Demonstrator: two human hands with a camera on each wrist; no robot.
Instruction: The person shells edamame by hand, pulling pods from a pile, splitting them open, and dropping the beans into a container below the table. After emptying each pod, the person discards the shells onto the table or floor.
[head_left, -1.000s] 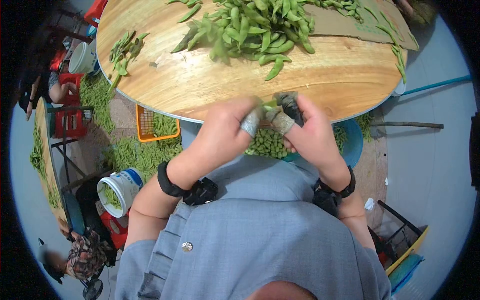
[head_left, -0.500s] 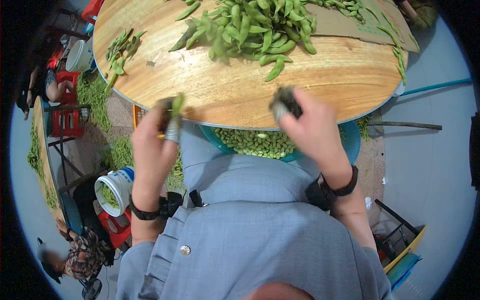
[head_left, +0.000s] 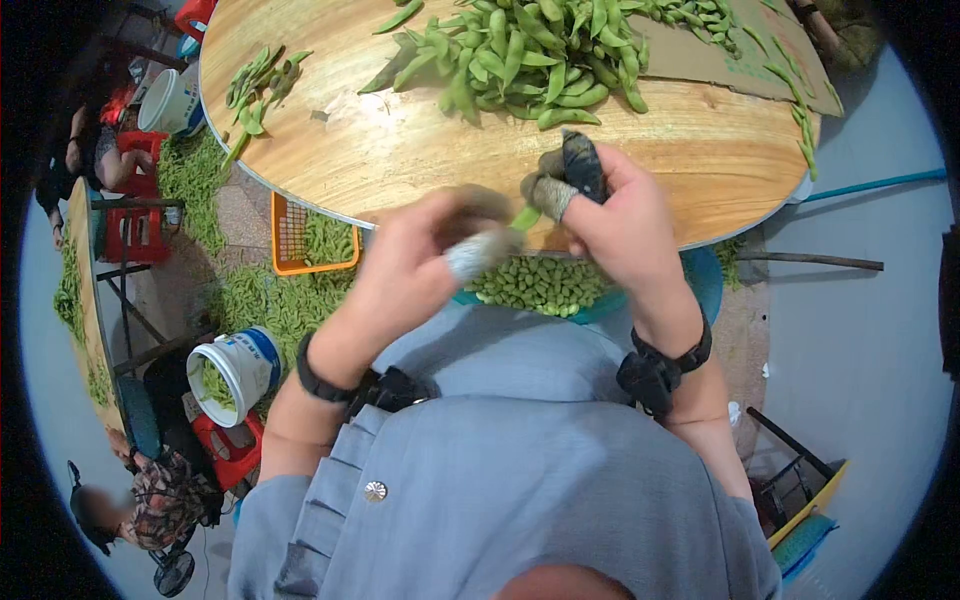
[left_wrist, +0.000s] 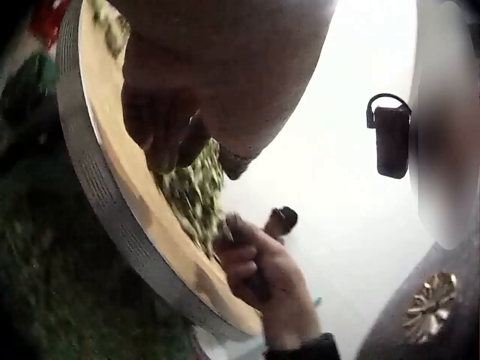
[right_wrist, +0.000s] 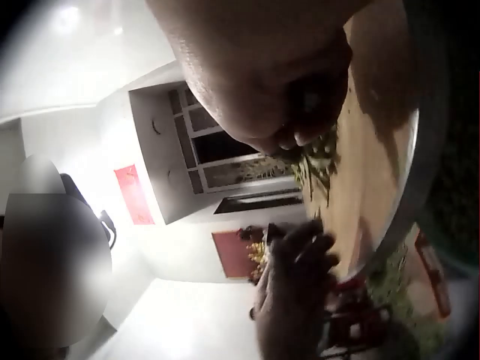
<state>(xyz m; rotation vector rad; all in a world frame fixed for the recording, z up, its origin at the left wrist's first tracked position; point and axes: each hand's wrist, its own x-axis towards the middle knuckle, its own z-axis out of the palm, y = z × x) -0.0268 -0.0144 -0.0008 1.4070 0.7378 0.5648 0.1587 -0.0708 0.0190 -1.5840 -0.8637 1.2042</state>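
My right hand (head_left: 625,215), its thumb and fingertips wrapped in grey and black coverings, pinches a green soybean pod (head_left: 526,217) just over the table's near edge. My left hand (head_left: 425,235), blurred, is close to the pod's lower end, its silver-wrapped thumb apart from the loosely bent fingers. The left hand (right_wrist: 292,277) also shows in the right wrist view, and the right hand (left_wrist: 262,270) in the left wrist view. A large heap of soybean pods (head_left: 520,55) lies on the table beyond both hands. Below them, a teal basin (head_left: 705,285) holds many shelled green beans (head_left: 545,285).
The round wooden table (head_left: 700,150) curves in front of me. On it are a small group of pods (head_left: 255,95) and a flattened cardboard piece (head_left: 690,55). An orange basket (head_left: 290,240) and a white bucket (head_left: 235,375) stand on the pod-strewn floor; other people sit at the left.
My left hand swung out left with a green piece, then came back beside the right hand without that piece showing. The right hand has risen slightly over the table edge; a pod now shows at its fingertips.
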